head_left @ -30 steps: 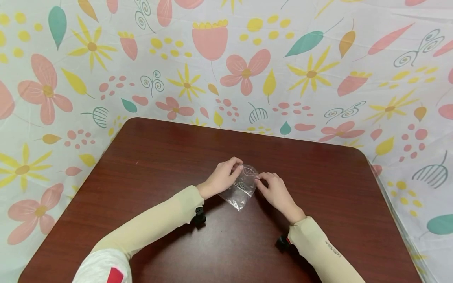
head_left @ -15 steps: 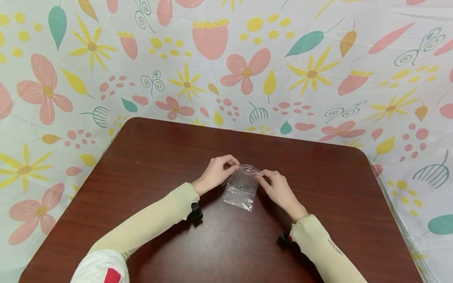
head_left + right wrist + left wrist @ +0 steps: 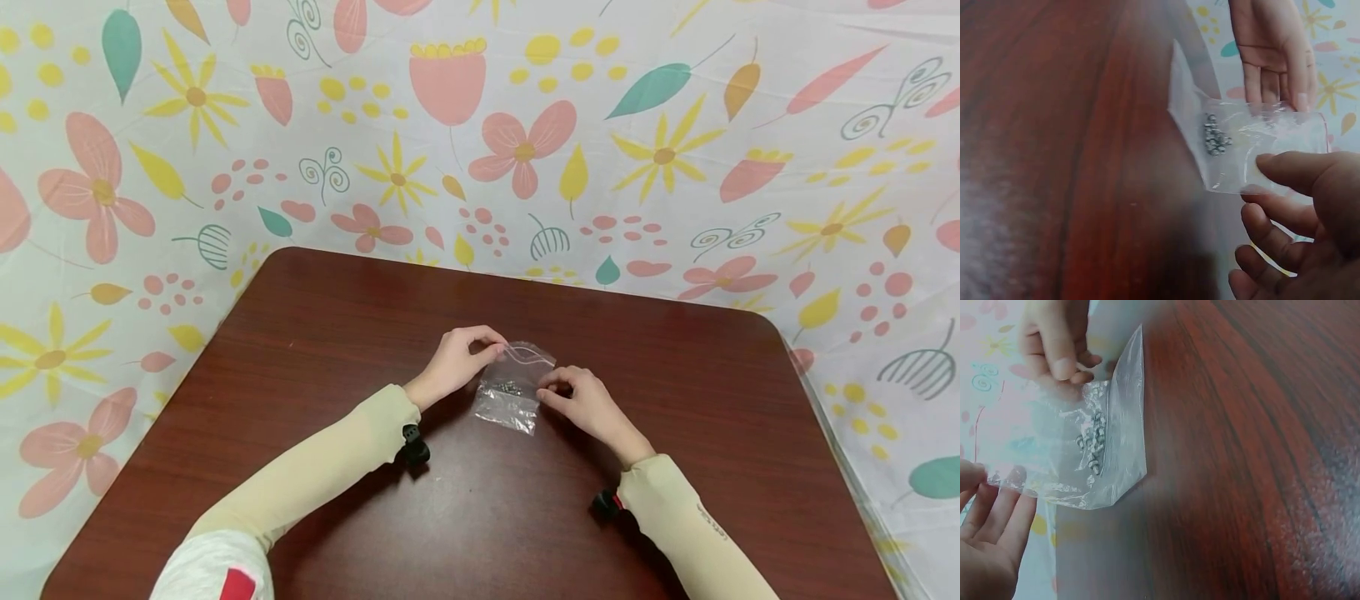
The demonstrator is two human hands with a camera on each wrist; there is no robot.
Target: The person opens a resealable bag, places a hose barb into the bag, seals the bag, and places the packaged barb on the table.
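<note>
A clear zip-lock bag (image 3: 517, 408) is held up between the two hands over the brown table. Small silvery metal pieces (image 3: 1092, 444) lie clustered low inside it, above a folded lower part; their exact kind is too small to tell. My left hand (image 3: 459, 358) pinches the bag's upper left corner near the zip strip, thumb on one side and fingers on the other. At the opposite side edge, below the zip, my right hand (image 3: 588, 406) has its thumb (image 3: 1291, 169) over the front of the bag and its index finger behind. The right hand's other fingers are loosely curled beneath.
The dark wood table (image 3: 360, 308) extends around the hands on all sides. A floral cloth (image 3: 450, 167) hangs behind it and at the left. Small black cameras sit at both wrists, including the left wrist camera (image 3: 415, 447).
The bag has turned from a slant to nearly upright, and its lower end has risen slightly. My right hand has slid from the zip corner down the bag's right edge.
</note>
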